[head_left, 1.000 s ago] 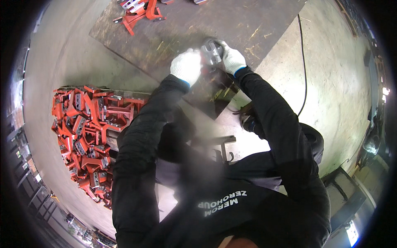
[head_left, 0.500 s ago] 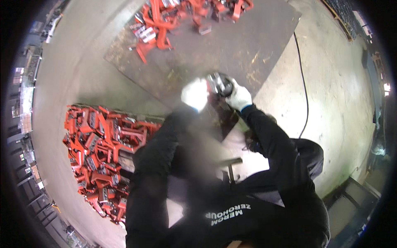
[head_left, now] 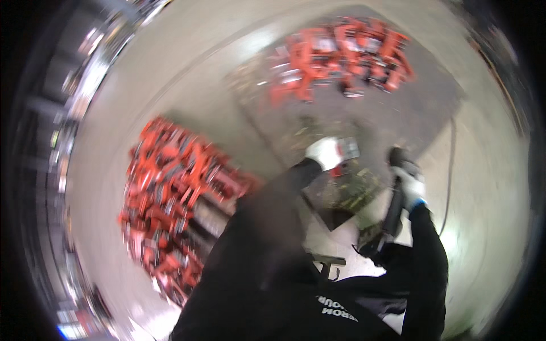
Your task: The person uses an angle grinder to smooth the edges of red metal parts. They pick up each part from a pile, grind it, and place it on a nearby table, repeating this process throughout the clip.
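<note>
My left hand, in a white glove, is closed on a red metal bracket with a flat grey block at its end. The bracket is over the near part of a dark sheet on the floor. Off to the right, my white-gloved right hand grips a dark power tool that looks like an angle grinder. Its round head points away from me, apart from the bracket, and its long body runs back toward me. Motion blurs the finer details.
A large heap of red brackets lies at the left. More red brackets are piled on the far part of the dark sheet. A dark cable runs along the floor at the right. A small dark metal stand is close to me.
The grinder has moved right, away from the bracket, in my right hand. My left hand still holds the bracket. The view has swung, bringing more of the far pile into sight.
</note>
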### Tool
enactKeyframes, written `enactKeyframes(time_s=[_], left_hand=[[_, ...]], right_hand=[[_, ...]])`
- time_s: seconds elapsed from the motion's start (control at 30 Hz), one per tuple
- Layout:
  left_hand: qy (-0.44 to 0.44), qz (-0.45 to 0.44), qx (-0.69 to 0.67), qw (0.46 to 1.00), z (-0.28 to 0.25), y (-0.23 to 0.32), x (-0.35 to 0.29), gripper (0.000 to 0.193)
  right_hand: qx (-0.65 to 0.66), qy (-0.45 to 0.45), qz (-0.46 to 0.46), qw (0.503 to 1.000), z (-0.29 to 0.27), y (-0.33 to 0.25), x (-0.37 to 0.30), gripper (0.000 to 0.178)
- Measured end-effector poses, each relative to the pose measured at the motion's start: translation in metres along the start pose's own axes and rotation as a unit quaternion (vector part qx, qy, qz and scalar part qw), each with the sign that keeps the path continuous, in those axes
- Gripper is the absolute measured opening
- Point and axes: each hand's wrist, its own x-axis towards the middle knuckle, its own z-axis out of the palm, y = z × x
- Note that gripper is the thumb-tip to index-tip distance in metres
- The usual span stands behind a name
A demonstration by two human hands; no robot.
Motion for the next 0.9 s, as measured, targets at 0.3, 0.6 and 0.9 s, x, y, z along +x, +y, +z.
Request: enactKeyframes(time_s=[0.3, 0.6, 0.9], left_hand=[[0.427, -0.053, 0.004, 0.903, -0.181, 0.084, 0.121, 0.020], [0.485, -0.046, -0.106, 0.867, -0.207, -0.017, -0.099, 0.050], [0.442, -0.610, -0.086, 0.653, -0.009, -0.149, -0.562, 0.047]], right_hand=[[0.156, 0.047, -0.061, 0.985, -0.135, 0.002, -0.009, 0.042], [0.066, 0.018, -0.096, 0.993, -0.149, 0.010, 0.004, 0.044], [-0.006, 0.003, -0.146, 0.989, -0.117, -0.001, 0.040, 0.049]])
